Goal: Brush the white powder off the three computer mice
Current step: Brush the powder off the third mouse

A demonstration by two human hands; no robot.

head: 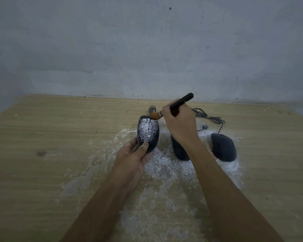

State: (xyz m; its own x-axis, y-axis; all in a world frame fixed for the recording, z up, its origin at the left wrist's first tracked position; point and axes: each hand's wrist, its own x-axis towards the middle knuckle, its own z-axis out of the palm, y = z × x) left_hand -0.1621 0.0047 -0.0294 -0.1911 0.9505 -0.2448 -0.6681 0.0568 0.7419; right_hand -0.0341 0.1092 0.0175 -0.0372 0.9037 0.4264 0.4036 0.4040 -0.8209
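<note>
- White powder (164, 173) lies scattered over the near and middle part of the wooden table (42, 172), thickest just in front of the three mice and thinning into smears toward the viewer.
- Left hand (136, 158): closed around the near end of the left mouse (148, 132), thumb pressed on its top surface and fingers wrapped along its left side. The mouse points away from the viewer; whether its underside touches the table cannot be told.
- The left mouse is dark, and its upper shell is speckled with powder, densest around the scroll wheel (the near end under the thumb shows little).
- Middle mouse (179, 151): dark, resting on the table just right of the left mouse, largely hidden behind the right wrist; its visible near end shows no obvious powder.
- Right mouse (223, 147): dark, resting on the table to the right of the middle one, apart from both hands, with powder banked along its near edge.
- Right hand (179, 122): clasped on the black handle of the brush (179, 102), which slants up and to the right; the orange-brown bristles meet the far end of the left mouse.
- Cables (208, 117) lie tangled on the table behind the mice.
- A grey wall (147, 49) closes the far edge of the table.
</note>
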